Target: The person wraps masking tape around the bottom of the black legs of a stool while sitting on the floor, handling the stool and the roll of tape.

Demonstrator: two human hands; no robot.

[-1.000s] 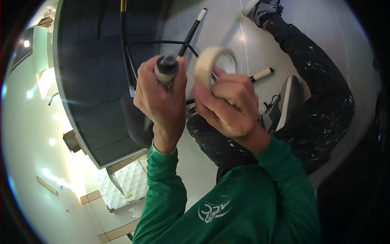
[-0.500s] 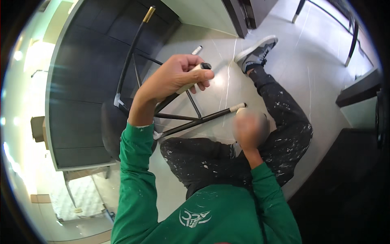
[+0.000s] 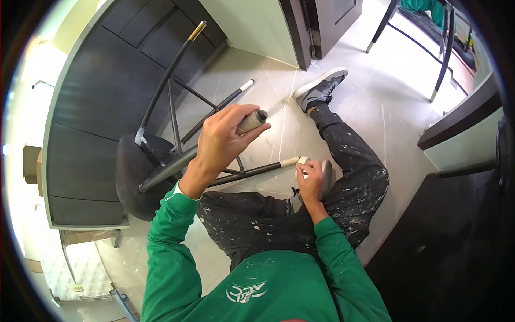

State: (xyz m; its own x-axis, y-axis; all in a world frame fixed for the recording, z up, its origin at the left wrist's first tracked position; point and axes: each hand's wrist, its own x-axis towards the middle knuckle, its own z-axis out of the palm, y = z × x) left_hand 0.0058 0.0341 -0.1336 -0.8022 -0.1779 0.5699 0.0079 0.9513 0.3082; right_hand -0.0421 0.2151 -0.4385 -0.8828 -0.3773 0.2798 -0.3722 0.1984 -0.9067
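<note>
A chair with a dark round seat [image 3: 126, 177] lies tipped on the floor, its black legs pointing up and outward. My left hand [image 3: 217, 137] is closed around one leg near its end, which has pale masking tape [image 3: 249, 123] around it and a dark tip. In my right hand [image 3: 310, 188], fingers pinch a small roll of masking tape [image 3: 303, 160] beside another leg's taped end [image 3: 289, 161]. A third leg ends in a pale wrapped tip [image 3: 247, 85]. The fourth has a bare gold tip [image 3: 198, 30].
A dark panelled cabinet [image 3: 86, 134] stands on the left behind the chair. My outstretched leg and grey shoe [image 3: 322, 88] lie on the tiled floor. A dark surface [image 3: 429, 241] fills the lower right. Far right are another black-legged chair [image 3: 442, 64] and part of a person in green.
The view has shifted, moving most things left in the picture. My left hand's fingers have changed position around the taped leg end. My right hand, blurred before, now shows the tape roll clearly.
</note>
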